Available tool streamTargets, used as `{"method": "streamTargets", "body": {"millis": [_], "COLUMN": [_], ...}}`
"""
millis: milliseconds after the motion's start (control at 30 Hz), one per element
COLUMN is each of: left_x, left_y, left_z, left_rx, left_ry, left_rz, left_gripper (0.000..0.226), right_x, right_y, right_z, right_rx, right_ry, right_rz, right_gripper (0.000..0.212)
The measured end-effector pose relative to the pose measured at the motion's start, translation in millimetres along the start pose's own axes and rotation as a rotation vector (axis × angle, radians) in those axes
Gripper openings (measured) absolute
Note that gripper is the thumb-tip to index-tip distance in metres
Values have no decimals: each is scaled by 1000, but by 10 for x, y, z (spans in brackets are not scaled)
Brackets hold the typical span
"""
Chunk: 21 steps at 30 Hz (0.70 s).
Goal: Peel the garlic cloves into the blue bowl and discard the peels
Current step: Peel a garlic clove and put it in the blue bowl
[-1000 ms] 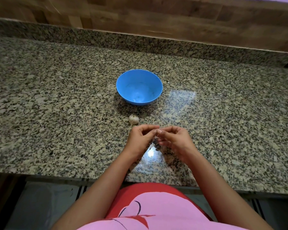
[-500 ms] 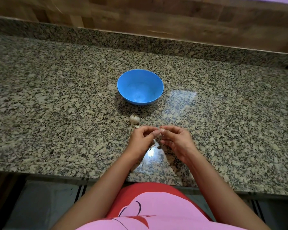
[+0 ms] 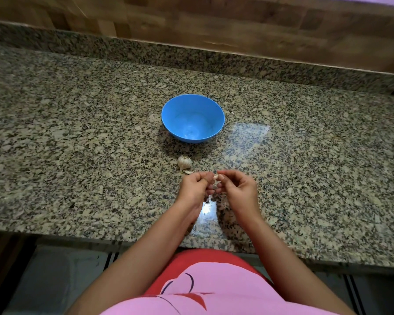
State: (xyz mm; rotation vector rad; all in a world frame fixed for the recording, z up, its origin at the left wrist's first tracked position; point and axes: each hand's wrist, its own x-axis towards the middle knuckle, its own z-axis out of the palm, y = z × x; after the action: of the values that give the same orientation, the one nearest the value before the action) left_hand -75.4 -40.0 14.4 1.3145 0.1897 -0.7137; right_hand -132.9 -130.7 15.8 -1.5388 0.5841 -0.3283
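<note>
Just beyond the left hand (image 3: 195, 189) lies the garlic bulb (image 3: 184, 162), with the blue bowl (image 3: 172, 117) farther beyond. The left hand pinches a garlic clove (image 3: 215, 177) at its fingertips; the right hand (image 3: 239, 189) pinches the same clove from the other side.

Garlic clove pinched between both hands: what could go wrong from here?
1. The garlic clove is pinched only by fingertips of the left hand and right hand, over the countertop, short of the blue bowl; a slip likely lands it on granite.
2. A peel scrap already lies by the garlic bulb; more may scatter and get missed.
</note>
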Motion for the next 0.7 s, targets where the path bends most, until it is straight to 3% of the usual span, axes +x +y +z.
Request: {"method": "streamTargets", "body": {"millis": [167,333,500,700], "left_x": [-29,-18,9,62], "left_y": [-4,-48,-69,12], "left_z": [-2,-59,-33,-105], "left_rx": [119,763,773,692], "left_ry": [-28,101,87,137], "left_rz": [48,353,402,371], "left_gripper": [15,13,14,8], "right_x": [27,39,58,65], "right_y": [-10,-89,-83,-71], "right_z": [-17,-73,-73,-154], "right_rx": [431,531,573,311], "right_ry": [-79,-117,-79,-117], "right_rz": [278,418,450,441], "right_gripper": [12,17,23,16]}}
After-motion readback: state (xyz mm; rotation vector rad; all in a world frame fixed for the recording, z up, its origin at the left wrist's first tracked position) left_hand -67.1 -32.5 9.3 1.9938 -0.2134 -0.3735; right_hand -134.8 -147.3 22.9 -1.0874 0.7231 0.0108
